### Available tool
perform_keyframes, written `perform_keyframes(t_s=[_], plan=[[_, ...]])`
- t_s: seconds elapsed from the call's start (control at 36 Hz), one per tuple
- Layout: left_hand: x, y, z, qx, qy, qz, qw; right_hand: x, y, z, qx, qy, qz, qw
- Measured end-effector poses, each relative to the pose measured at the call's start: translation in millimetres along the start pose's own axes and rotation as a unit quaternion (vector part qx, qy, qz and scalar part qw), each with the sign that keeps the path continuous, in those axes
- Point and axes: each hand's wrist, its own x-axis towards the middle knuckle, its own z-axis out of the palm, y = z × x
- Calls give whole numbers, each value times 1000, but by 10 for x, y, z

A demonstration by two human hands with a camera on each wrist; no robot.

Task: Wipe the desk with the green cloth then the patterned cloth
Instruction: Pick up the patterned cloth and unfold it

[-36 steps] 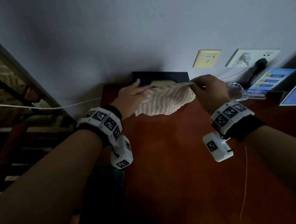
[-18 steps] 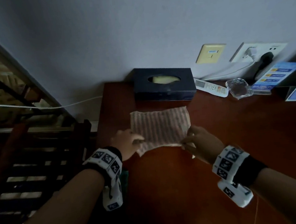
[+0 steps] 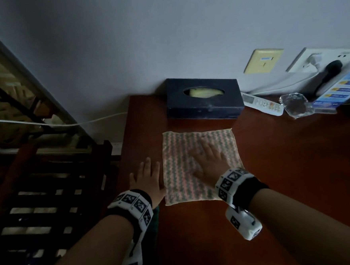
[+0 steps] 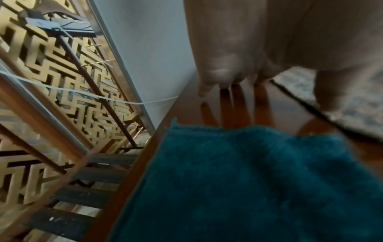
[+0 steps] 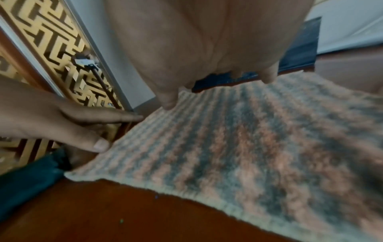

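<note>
The patterned cloth (image 3: pixel 201 165) lies spread flat on the table (image 3: pixel 287 176), a near-square of pink and grey-green stripes, its far edge just short of the tissue box (image 3: pixel 203 98). My right hand (image 3: pixel 210 163) rests palm-down on its middle, the fingers (image 3: pixel 204 145) straight and a little apart, pressing the fabric and curled round nothing. My left hand (image 3: pixel 145 181) lies flat on the bare wood just beside the cloth's left edge, fingers straight and slightly spread; from the right wrist view its thumb (image 5: pixel 97 144) reaches the cloth's border, though I cannot tell whether it truly touches. The green cloth (image 4: pixel 248 180), a deep teal pile, sits at the near left edge of the table under my left wrist, its corner close to the near left corner of the patterned cloth; in the head view only a sliver (image 3: pixel 156 218) shows beside my forearm. The tissue box is dark blue with an oval opening, set against the wall (image 3: pixel 163 40). To its right lie a white remote (image 3: pixel 261 104), a crumpled bit of clear plastic (image 3: pixel 295 103) and a blue leaflet (image 3: pixel 337 94). On the wall above them are a yellow switch plate (image 3: pixel 263 61) and a white socket (image 3: pixel 318 59) with plugs in it. A white cable (image 3: pixel 55 124) runs off the table's left end towards a gold lattice screen (image 4: pixel 51 65), with a dark slatted rack (image 3: pixel 50 203) below.
</note>
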Motion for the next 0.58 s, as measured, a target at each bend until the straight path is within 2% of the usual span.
perform_keyframes(t_s=[0.19, 0.33, 0.44, 0.53, 0.58], plan=[[36, -57, 58, -8, -4, 22, 1000, 247, -90, 215, -77, -56, -8, 995], [18, -58, 32, -27, 4, 19, 999, 369, -94, 237, -62, -55, 9, 997], [29, 21, -88, -56, 74, 26, 995, 469, -119, 150, -36, -56, 19, 998], [105, 163, -176, -83, 125, 85, 985, 507, -132, 104, -36, -55, 20, 998], [193, 279, -211, -114, 137, 124, 976, 521, -138, 91, -38, -52, 25, 998]])
